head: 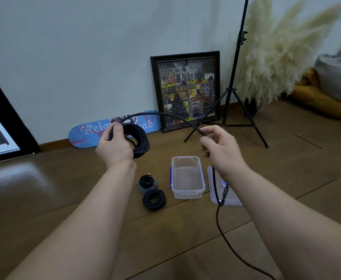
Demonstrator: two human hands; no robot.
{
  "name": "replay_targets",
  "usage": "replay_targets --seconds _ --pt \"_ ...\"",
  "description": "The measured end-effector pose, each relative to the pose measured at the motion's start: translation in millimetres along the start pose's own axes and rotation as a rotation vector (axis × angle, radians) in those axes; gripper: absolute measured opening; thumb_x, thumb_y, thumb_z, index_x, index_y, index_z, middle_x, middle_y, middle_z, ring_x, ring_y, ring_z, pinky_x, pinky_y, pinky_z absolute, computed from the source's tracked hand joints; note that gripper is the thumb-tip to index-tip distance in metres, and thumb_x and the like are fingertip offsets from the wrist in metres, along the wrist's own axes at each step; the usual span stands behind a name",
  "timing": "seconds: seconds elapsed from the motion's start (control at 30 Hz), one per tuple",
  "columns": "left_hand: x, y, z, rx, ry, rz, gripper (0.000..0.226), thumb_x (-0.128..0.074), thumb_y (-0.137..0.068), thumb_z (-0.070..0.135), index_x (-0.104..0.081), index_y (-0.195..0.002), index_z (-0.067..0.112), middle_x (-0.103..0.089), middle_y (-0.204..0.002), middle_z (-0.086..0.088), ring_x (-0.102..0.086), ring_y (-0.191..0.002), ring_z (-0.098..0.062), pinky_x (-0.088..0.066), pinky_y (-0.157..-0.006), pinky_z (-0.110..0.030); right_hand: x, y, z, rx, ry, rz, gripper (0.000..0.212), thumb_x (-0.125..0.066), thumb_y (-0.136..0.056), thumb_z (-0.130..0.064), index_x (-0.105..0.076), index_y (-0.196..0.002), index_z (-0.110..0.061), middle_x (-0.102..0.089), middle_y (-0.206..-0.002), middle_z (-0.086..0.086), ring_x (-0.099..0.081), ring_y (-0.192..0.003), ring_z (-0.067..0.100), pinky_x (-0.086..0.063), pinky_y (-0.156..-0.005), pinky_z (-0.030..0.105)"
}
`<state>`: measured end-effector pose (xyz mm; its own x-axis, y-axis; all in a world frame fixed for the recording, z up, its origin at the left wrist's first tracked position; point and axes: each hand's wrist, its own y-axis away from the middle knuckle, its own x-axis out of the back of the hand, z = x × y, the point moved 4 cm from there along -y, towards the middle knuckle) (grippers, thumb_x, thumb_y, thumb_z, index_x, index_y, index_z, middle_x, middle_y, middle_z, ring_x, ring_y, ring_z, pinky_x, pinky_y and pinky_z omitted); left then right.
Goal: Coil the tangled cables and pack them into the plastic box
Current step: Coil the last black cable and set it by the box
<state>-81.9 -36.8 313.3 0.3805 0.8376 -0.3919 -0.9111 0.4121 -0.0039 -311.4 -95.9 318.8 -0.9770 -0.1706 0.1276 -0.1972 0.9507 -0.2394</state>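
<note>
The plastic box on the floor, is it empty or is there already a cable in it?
Empty. The plastic box is open, its clear bottom bare; its lid lies beside it.

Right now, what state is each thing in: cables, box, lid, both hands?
Left hand: grips the black coil, held in the air.
Right hand: pinches the loose cable run; its tail trails over the floor.
Two-tone coil: coiled, on the floor.
Dark coil: coiled, on the floor beside it.
Plastic box: open, nothing inside.
Lid: off, flat beside the box.
</note>
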Motion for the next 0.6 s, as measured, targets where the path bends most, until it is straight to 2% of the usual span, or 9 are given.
replay_targets --seconds 0.03,0.1,0.2,0.23,0.3,0.33,0.4,0.5,0.6 --pt "1 0 0 0.005 -0.006 0.002 0.011 -0.067 -0.091 0.028 -0.069 -0.081 0.034 -0.07 -0.116 -0.015 -0.066 -0.104 -0.032 -0.051 -0.098 -0.049 0 1 0 0.034 0.061 0.0 0.022 -0.051 -0.098 -0.008 -0.062 -0.095 -0.027 -0.052 -0.071 -0.003 -0.049 -0.065 0.01 -0.044 -0.06 0.025" --pt "1 1 1 -0.005 -0.026 -0.02 0.013 -0.066 -0.091 0.028 -0.068 -0.081 0.035 -0.07 -0.114 -0.014 -0.065 -0.092 -0.024 -0.052 -0.097 -0.049 0 2 -5 0.143 0.275 0.038 0.02 -0.05 -0.1 -0.016 -0.064 -0.106 -0.029 -0.054 -0.07 -0.008 -0.047 -0.062 0.007 -0.041 -0.058 0.023" --pt "-2 5 4 -0.036 -0.055 -0.07 0.013 -0.065 -0.093 0.026 -0.067 -0.083 0.035 -0.071 -0.11 -0.016 -0.056 -0.084 -0.014 -0.052 -0.096 -0.048 -7 6 -16 0.302 0.601 0.064 0.028 -0.046 -0.101 -0.019 -0.064 -0.122 -0.024 -0.063 -0.088 -0.005 -0.055 -0.077 0.013 -0.047 -0.07 0.03" --pt "-3 6 5 -0.044 -0.063 -0.083 0.012 -0.064 -0.093 0.025 -0.067 -0.085 0.034 -0.07 -0.108 -0.017 -0.055 -0.084 -0.014 -0.052 -0.095 -0.048 -7 8 -21 0.353 0.61 0.106 0.029 -0.046 -0.1 -0.017 -0.063 -0.124 -0.021 -0.063 -0.092 -0.005 -0.056 -0.082 0.013 -0.046 -0.073 0.028" --pt "-4 6 5 -0.054 -0.067 -0.092 0.011 -0.064 -0.093 0.025 -0.068 -0.087 0.033 -0.07 -0.108 -0.017 -0.055 -0.085 -0.014 -0.051 -0.095 -0.049 -3 9 -26 0.385 0.506 0.197 0.024 -0.048 -0.098 -0.013 -0.063 -0.117 -0.016 -0.059 -0.084 -0.009 -0.052 -0.074 0.007 -0.04 -0.065 0.015" --pt "-4 6 4 -0.057 -0.068 -0.093 0.01 -0.064 -0.093 0.025 -0.068 -0.087 0.033 -0.071 -0.107 -0.014 -0.056 -0.085 -0.014 -0.052 -0.096 -0.049 -1 8 -25 0.367 0.454 0.215 0.02 -0.049 -0.098 -0.012 -0.062 -0.112 -0.015 -0.056 -0.079 -0.011 -0.05 -0.069 0.004 -0.036 -0.061 0.013" --pt "-3 5 4 -0.059 -0.07 -0.087 0.01 -0.065 -0.093 0.025 -0.068 -0.088 0.033 -0.07 -0.1 -0.002 -0.058 -0.087 -0.014 -0.053 -0.096 -0.049 0 8 -22 0.362 0.389 0.19 0.016 -0.051 -0.098 -0.013 -0.063 -0.107 -0.017 -0.056 -0.076 -0.011 -0.05 -0.066 0.004 -0.036 -0.058 0.017" --pt "-4 3 3 -0.063 -0.067 -0.087 0.01 -0.065 -0.092 0.024 -0.068 -0.089 0.033 -0.068 -0.093 0.01 -0.059 -0.087 -0.013 -0.054 -0.095 -0.047 -3 8 -19 0.34 0.336 0.107 0.021 -0.053 -0.099 -0.02 -0.067 -0.114 -0.026 -0.063 -0.081 -0.01 -0.055 -0.068 0.006 -0.043 -0.058 0.019" --pt "-5 4 2 -0.073 -0.072 -0.095 0.013 -0.065 -0.092 0.023 -0.068 -0.086 0.034 -0.067 -0.085 0.016 -0.058 -0.081 -0.012 -0.054 -0.087 -0.043 -10 7 -13 0.242 0.529 -0.045 0.027 -0.049 -0.1 -0.026 -0.064 -0.122 -0.031 -0.06 -0.072 -0.012 -0.05 -0.061 0.004 -0.036 -0.056 0.024"
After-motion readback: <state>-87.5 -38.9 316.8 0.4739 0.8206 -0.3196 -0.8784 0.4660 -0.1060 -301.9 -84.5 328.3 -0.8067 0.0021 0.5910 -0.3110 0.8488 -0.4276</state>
